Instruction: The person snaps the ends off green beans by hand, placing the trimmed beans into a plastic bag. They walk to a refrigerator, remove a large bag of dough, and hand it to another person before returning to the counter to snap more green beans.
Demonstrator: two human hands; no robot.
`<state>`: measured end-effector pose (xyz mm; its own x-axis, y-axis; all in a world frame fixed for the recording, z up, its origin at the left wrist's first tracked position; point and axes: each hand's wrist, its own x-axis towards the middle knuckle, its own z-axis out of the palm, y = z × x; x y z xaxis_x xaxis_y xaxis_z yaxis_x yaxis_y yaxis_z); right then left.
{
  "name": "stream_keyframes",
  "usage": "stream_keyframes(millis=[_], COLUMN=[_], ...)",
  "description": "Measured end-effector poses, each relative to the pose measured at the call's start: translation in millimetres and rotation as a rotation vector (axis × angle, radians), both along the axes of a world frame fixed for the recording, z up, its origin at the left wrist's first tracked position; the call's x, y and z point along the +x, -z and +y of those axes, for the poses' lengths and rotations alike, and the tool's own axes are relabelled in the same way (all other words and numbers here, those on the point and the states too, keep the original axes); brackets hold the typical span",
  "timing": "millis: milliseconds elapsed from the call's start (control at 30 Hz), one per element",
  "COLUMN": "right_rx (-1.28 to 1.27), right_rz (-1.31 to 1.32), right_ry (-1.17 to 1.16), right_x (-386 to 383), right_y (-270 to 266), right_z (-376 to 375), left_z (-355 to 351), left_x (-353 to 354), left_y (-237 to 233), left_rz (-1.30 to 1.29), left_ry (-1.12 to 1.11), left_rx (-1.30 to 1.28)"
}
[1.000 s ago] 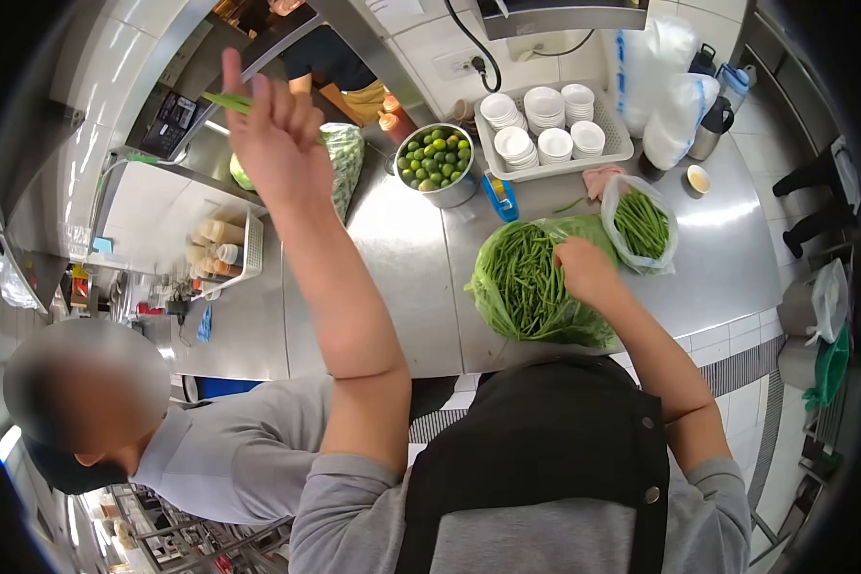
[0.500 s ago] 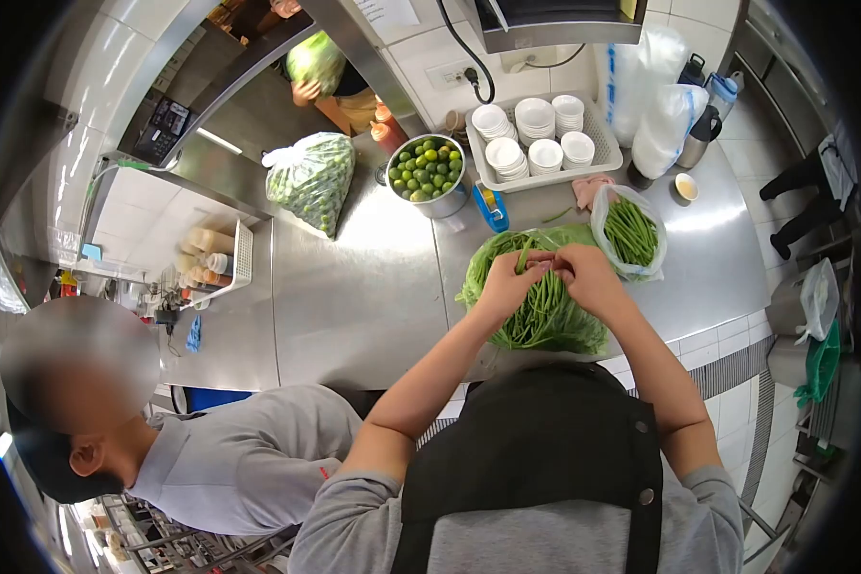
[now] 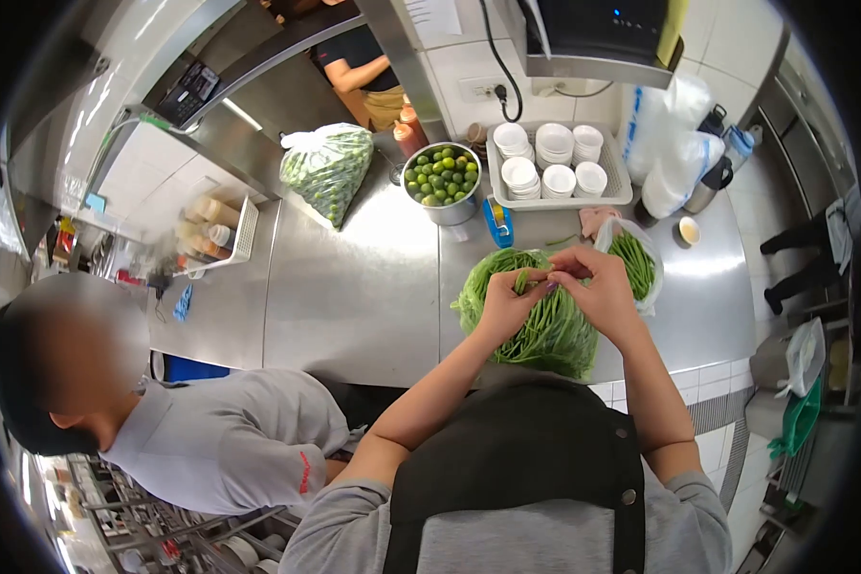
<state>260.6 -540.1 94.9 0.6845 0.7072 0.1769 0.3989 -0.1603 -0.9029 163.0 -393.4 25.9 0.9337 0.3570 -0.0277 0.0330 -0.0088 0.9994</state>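
A large open plastic bag of long green beans (image 3: pixel 538 337) lies at the counter's front edge, under my hands. My left hand (image 3: pixel 515 295) is closed round a few green bean pieces above the bag. The fingertips of my right hand (image 3: pixel 588 279) are pinched together and meet those of my left; what they grip is too small to make out. Just behind my right hand sits a smaller white plastic bag of green beans (image 3: pixel 633 266). A blue tape dispenser (image 3: pixel 497 223) stands behind the large bag.
Behind are a pot of green citrus (image 3: pixel 441 176), a bag of green produce (image 3: pixel 327 172) and a white tray of small cups (image 3: pixel 566 196). A small cup (image 3: pixel 689 230) stands at the right. A co-worker (image 3: pixel 220 430) is close on my left; another person (image 3: pixel 359 72) stands beyond the opening.
The view has shifted, and the counter items sit at slightly different places. My hands stay together over the beans. The person beyond the opening no longer shows the green bundle.
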Motion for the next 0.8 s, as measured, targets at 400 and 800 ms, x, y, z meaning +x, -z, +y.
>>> stream_keyframes(millis=[400, 800], right_rx=[0.019, 0.031], right_rz=[-0.074, 0.349], right_ry=[-0.028, -0.142], right_x=[6, 33], right_y=[4, 14], right_z=[10, 4], left_z=[2, 16], left_x=[-3, -7], left_y=[-14, -24], left_rz=[-0.073, 0.121], left_ry=[-0.099, 0.065], left_rx=[0.084, 0.197])
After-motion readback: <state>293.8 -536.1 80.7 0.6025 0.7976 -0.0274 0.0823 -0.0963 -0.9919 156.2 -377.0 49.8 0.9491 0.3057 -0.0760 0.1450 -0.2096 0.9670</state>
